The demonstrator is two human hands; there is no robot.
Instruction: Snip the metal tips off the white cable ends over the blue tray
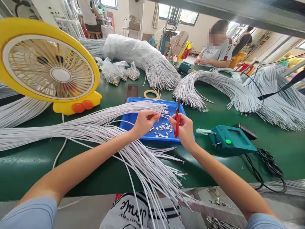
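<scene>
Thumb and forefinger of the left hand [145,123] were pressed together, apparently on the end of a white cable [161,112], with no gap visible between them; only a thin tip showed past the fingertips. The right hand [186,129] was curled round the handles of red-handled scissors [177,125], its thumb and forefinger brought close together just left of the handles; whether they also pinched something small could not be told. Holding the scissors back in the palm probably left those two fingertips free for fine work.

The cable's tip was over the blue tray [182,109], pointing right and slightly far; its run back to the left was hard to pick out among its neighbours. The scissors' long axis ran near to far, blades at the far end. Small metal pieces [164,126] lay scattered in the tray below both hands, presumably to be within easy reach.

Beyond the grip, the far cable bundle [114,113] stretched left to right with its ends over the tray, likely so single cables could be picked out. The near cable bundle [143,159] fanned right and near, past the edge of the green table [95,175]. A yellow fan [60,75] stood at far left, and a teal device [231,140] sat to the right.
</scene>
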